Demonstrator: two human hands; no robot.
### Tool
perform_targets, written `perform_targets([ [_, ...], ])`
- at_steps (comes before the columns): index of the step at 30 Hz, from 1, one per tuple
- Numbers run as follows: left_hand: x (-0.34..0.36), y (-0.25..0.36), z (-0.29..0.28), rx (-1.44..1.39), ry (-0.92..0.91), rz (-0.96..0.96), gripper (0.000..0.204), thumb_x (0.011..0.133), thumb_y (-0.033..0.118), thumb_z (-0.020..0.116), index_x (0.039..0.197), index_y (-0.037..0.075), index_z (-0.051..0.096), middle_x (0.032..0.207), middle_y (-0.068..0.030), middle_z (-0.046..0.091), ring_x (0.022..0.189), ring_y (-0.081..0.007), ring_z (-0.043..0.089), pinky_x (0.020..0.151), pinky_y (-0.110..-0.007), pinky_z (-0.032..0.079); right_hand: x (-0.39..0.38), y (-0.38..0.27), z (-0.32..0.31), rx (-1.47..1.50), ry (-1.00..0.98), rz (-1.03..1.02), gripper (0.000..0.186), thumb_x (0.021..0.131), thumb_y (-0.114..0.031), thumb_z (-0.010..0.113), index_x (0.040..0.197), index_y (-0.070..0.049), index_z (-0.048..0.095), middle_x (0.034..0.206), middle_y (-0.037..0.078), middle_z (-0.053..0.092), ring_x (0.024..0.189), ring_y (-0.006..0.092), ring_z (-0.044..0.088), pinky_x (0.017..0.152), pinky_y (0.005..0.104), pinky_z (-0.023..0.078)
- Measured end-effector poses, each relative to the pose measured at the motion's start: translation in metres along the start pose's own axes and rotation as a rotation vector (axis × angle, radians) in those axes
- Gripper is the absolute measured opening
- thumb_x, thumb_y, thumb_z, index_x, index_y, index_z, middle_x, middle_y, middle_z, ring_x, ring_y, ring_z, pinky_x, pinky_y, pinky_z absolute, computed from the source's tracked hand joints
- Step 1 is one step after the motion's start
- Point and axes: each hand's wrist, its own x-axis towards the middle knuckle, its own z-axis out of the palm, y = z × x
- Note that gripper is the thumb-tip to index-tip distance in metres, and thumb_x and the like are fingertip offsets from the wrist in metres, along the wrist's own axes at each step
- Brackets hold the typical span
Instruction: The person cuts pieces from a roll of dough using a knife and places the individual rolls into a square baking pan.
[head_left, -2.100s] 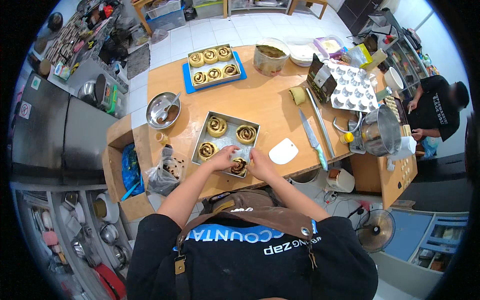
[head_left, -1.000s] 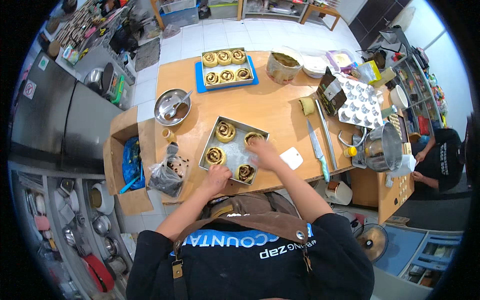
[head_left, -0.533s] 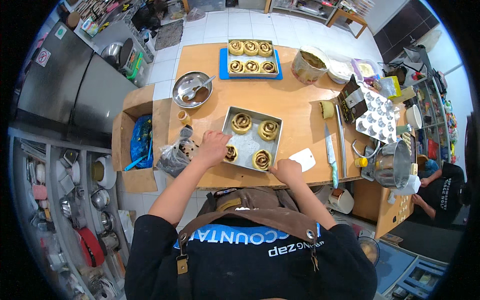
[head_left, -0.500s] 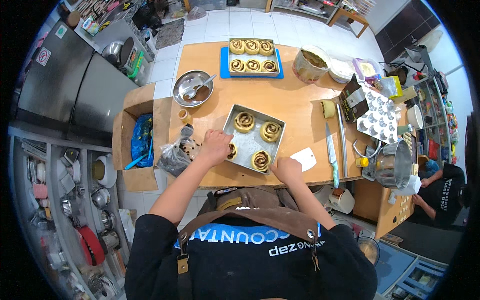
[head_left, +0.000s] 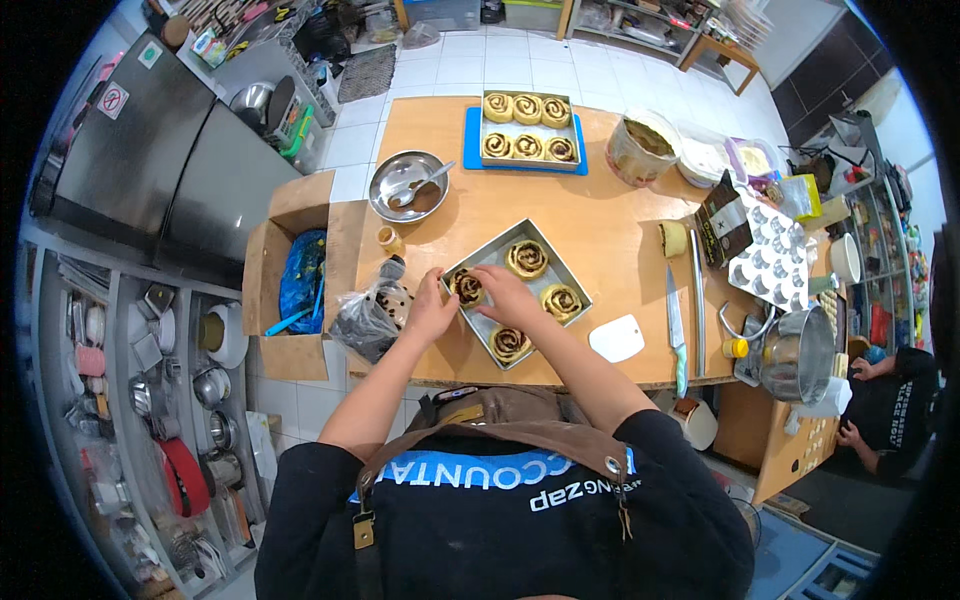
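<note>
A square metal baking pan (head_left: 577,318) sits turned at an angle near the table's front edge, with a swirled roll toward each corner. My left hand (head_left: 432,312) and my right hand (head_left: 506,296) hold the cinnamon roll (head_left: 466,288) in the left corner, one on either side, fingers curved against it. The other rolls are a far one (head_left: 526,258), a right one (head_left: 561,301) and a near one (head_left: 509,344), partly behind my right forearm. Beside my left hand lies a plastic bag with dark contents (head_left: 372,318).
A second pan of rolls (head_left: 528,165) stands on a blue board at the back. Left are a metal bowl (head_left: 432,200) with a spoon, a small jar (head_left: 390,240) and a cardboard box (head_left: 300,358). Right lie a white scraper (head_left: 617,339), a knife (head_left: 677,320) and a muffin tin (head_left: 770,262); a co-worker (head_left: 895,410) is beyond.
The pan has turned further on the table. My right hand has left the pan's near right edge and come across to the left corner roll, joining my left hand.
</note>
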Motion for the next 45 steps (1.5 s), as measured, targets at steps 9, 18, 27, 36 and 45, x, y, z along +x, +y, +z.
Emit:
perform_targets([
  [9, 0.002, 0.013, -0.005, 0.211, -0.086, -0.023, 0.039, 0.072, 0.019, 0.066, 0.105, 0.001, 0.056, 0.109, -0.0188, 0.054, 0.098, -0.0373, 0.057, 0.087, -0.047, 0.045, 0.029, -0.001, 0.034, -0.139, -0.105, 0.046, 0.042, 0.068, -0.017, 0.074, 0.108, -0.013, 0.061, 0.115, 0.011, 0.049, 0.106, 0.0309, 0.051, 0.091, 0.0409, 0.045],
  [18, 0.0, 0.029, -0.017, 0.586, -0.181, 0.12, 0.037, 0.075, 0.029, 0.062, 0.104, 0.005, 0.065, 0.105, -0.0153, 0.055, 0.102, -0.0308, 0.055, 0.087, -0.044, 0.045, 0.011, 0.013, 0.009, 0.173, -0.02, 0.125, 0.086, 0.06, -0.017, 0.084, 0.133, -0.005, 0.041, 0.131, 0.018, 0.046, 0.122, 0.0347, 0.045, 0.103, 0.04, 0.039],
  [27, -0.004, 0.019, -0.014, 0.358, -0.066, 0.079, 0.054, 0.076, 0.025, 0.066, 0.122, 0.0, 0.049, 0.12, -0.0203, 0.053, 0.113, -0.0344, 0.052, 0.094, -0.043, 0.043, 0.002, 0.016, -0.002, 0.059, -0.103, 0.014, 0.075, 0.075, -0.021, 0.073, 0.138, -0.002, 0.037, 0.14, 0.016, 0.04, 0.129, 0.0315, 0.04, 0.107, 0.0403, 0.035],
  [36, -0.009, -0.001, -0.012, 0.115, -0.082, 0.005, 0.063, 0.077, 0.024, 0.07, 0.128, 0.0, 0.042, 0.122, -0.0212, 0.052, 0.114, -0.0363, 0.052, 0.098, -0.042, 0.042, 0.012, 0.035, 0.007, -0.515, -0.517, -0.55, 0.069, 0.092, -0.035, 0.049, 0.148, -0.008, 0.021, 0.156, 0.006, 0.019, 0.144, 0.0218, 0.016, 0.118, 0.042, 0.011],
  [45, -0.009, -0.003, -0.012, 0.164, -0.097, 0.008, 0.062, 0.077, 0.025, 0.069, 0.127, -0.001, 0.042, 0.121, -0.0209, 0.052, 0.114, -0.0361, 0.051, 0.097, -0.042, 0.042, 0.012, 0.018, -0.003, -0.45, -0.402, -0.482, 0.069, 0.086, -0.031, 0.05, 0.147, -0.008, 0.026, 0.153, 0.007, 0.026, 0.142, 0.0221, 0.023, 0.118, 0.0447, 0.011],
])
